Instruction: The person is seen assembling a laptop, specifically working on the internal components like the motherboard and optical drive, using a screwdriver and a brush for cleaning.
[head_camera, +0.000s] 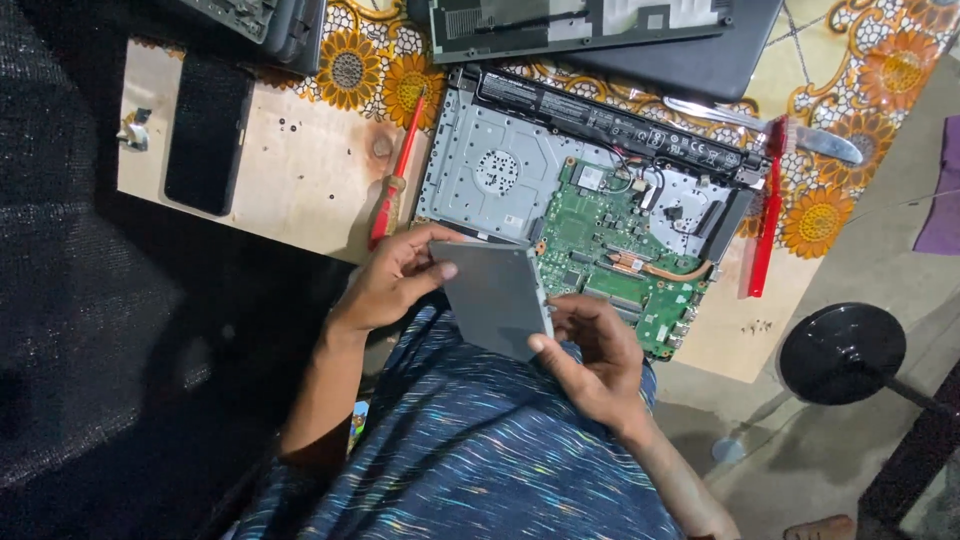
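Both hands hold a flat grey rectangular drive (495, 295) just in front of an opened laptop base (500, 170). My left hand (395, 280) grips the drive's left edge, thumb on top. My right hand (590, 350) pinches its lower right corner. The laptop lies on a small wooden board (300, 170), its green circuit board (610, 260) and long black battery (610, 125) exposed.
A red-handled screwdriver (395, 175) lies left of the laptop and a red toothbrush (768, 205) to its right. A black phone (207, 135) rests on the board's left. More laptop parts (600, 30) lie behind on a sunflower cloth. A black round stool (842, 352) stands at the right.
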